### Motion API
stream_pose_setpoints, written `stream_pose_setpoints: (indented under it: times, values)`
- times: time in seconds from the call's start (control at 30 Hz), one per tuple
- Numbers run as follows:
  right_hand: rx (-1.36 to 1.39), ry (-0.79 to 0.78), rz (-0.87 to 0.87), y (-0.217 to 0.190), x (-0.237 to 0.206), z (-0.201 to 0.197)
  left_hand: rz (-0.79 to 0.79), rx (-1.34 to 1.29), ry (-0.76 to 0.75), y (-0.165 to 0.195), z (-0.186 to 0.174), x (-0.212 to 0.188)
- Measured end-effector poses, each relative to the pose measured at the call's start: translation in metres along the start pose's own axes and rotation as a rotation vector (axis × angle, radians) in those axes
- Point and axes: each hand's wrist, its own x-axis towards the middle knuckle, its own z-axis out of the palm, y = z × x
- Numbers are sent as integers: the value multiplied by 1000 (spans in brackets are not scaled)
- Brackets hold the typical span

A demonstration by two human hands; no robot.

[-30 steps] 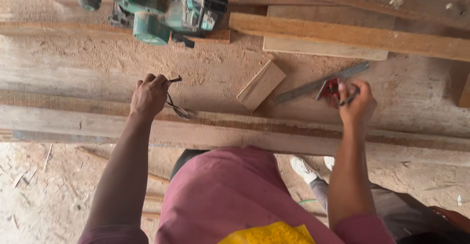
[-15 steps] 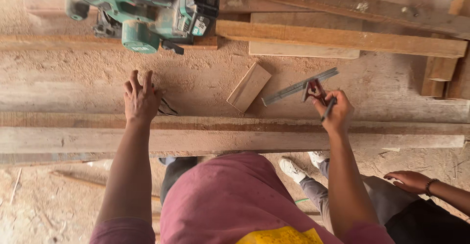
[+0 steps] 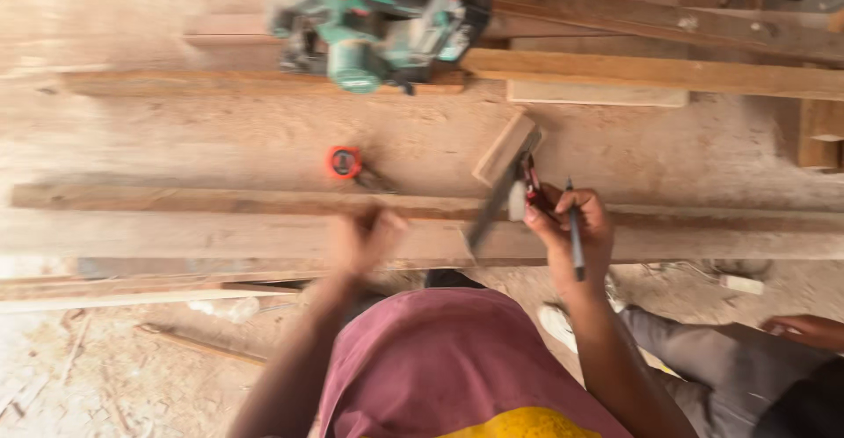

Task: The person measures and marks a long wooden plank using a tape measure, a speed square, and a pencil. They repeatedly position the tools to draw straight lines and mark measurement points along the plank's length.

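My right hand [image 3: 571, 227] grips a metal square [image 3: 501, 200] with a red handle and a pencil [image 3: 574, 236], the blade lying across a long wooden plank [image 3: 176, 231] on the workbench. My left hand [image 3: 365, 240] is blurred, hovering over the same plank with its fingers loosely curled and nothing seen in it. A small red tape measure [image 3: 345, 163] lies on the bench just beyond the left hand. A short wood offcut [image 3: 504, 146] rests beside the square's tip.
A green circular saw [image 3: 378, 25] sits on boards at the back of the bench. More planks [image 3: 668, 73] lie across the far side. Another person's hand [image 3: 804, 330] and trouser leg [image 3: 712, 359] show at lower right. Sawdust covers the ground.
My left hand pulled back from the bench onto the plank, uncovering the red tape measure. My right hand swung the square down across the plank, closer to me.
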Motion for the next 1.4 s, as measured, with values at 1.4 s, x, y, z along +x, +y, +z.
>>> stream_pose_setpoints:
  times: [1.4]
  values:
    - [-365, 53, 228, 19, -187, 248, 456, 459, -272, 105, -187, -65]
